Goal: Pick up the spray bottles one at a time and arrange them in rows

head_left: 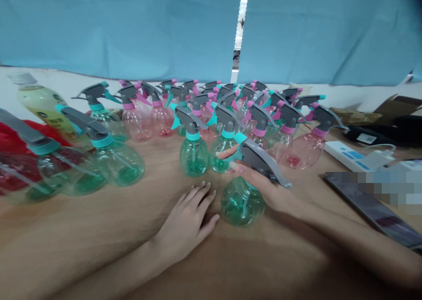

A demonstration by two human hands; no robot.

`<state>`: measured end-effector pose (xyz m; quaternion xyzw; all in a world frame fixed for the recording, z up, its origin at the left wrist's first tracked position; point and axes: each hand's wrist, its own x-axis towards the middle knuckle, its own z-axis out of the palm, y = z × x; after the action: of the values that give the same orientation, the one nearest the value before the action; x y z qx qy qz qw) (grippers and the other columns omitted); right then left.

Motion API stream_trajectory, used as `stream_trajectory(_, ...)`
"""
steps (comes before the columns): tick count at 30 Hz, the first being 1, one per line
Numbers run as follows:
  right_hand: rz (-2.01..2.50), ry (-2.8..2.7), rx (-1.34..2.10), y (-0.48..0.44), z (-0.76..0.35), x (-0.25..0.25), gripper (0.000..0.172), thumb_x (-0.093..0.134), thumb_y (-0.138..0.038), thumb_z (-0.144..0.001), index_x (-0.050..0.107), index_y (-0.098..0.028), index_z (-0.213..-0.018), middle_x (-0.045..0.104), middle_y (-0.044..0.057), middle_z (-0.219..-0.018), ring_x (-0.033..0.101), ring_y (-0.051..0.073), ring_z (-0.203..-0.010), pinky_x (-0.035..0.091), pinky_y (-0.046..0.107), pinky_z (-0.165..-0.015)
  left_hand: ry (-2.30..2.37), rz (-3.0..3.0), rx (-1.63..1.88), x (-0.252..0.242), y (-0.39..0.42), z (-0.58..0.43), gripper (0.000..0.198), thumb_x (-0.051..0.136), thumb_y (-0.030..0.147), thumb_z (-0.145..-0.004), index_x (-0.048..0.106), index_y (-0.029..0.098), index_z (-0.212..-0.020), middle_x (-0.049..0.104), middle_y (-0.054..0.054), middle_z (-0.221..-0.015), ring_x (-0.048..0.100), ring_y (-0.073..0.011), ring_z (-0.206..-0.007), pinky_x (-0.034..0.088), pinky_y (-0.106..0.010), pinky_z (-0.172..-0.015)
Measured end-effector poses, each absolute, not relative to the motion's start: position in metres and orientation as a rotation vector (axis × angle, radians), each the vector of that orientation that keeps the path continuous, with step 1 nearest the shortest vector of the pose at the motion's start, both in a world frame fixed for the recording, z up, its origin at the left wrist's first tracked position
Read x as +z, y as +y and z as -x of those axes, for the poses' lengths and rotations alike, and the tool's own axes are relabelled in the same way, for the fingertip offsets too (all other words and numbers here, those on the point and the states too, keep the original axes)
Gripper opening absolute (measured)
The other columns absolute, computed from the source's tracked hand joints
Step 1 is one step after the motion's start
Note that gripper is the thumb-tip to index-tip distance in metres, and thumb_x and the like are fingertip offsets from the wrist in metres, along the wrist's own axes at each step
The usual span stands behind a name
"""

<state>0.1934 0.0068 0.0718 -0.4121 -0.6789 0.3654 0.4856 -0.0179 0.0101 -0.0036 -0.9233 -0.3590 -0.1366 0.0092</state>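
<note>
My right hand (262, 183) is closed round the neck and grey sprayer head of a green spray bottle (242, 207), its index finger stretched past the turquoise nozzle. The bottle is roughly upright at the front of the group; whether its base touches the table cannot be made out. Flat on the wooden table (145, 229) rests my left hand (189, 218), palm down, fingers somewhat apart, just left of that bottle and holding nothing. Behind the hands stand two more green spray bottles, one on the left (194, 157) and one on the right (217, 161).
Several pink and green spray bottles fill the back, including a pink bottle (305, 148). More green bottles (120, 166) stand left, beside a tilted drink bottle (46, 102) and something red. At right lie a power strip (346, 155) and a dark phone (372, 207). Blue cloth hangs behind.
</note>
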Motion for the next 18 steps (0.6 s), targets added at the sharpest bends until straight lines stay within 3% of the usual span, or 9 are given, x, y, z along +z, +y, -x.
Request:
stream_trajectory(5, 1.026, -1.667, 0.866, 0.0073, -0.1935, 0.0727, 0.021, 0.056, -0.043, -0.089, 0.060, -0.028, -0.102, 0.052, -0.004, -0.059, 0.061, 0.019, -0.072, 0.050, 0.034, -0.070, -1.128, 2.884, -0.401, -0.0029, 0.0099, 0.0176, 0.044, 0.045, 0.037, -0.098, 0.049, 0.010, -0.132, 0.049, -0.016, -0.141, 0.044, -0.0296, -0.130, 0.039, -0.047, -0.104)
stream_trajectory(13, 1.035, -1.716, 0.790, 0.0067, -0.1946, 0.0760, 0.020, 0.054, -0.044, -0.089, 0.060, -0.029, -0.101, 0.054, -0.003, -0.065, 0.053, 0.015, -0.056, 0.047, 0.033, -0.063, -1.122, 2.894, -0.430, -0.0029, 0.0101, 0.0191, 0.044, 0.043, 0.039, -0.098, 0.049, 0.012, -0.133, 0.049, -0.016, -0.141, 0.044, -0.0294, -0.130, 0.039, -0.048, -0.104)
stream_trajectory(18, 0.968, -1.744, 0.770, 0.0103, -0.1951, 0.0751, 0.021, 0.053, -0.045, -0.090, 0.061, -0.027, -0.097, 0.055, -0.003, -0.069, 0.053, 0.014, -0.061, 0.044, 0.031, -0.065, -1.117, 2.883, -0.426, -0.0034, 0.0106, 0.0193, 0.044, 0.044, 0.040, -0.098, 0.050, 0.013, -0.133, 0.049, -0.014, -0.141, 0.044, -0.0289, -0.130, 0.038, -0.047, -0.104)
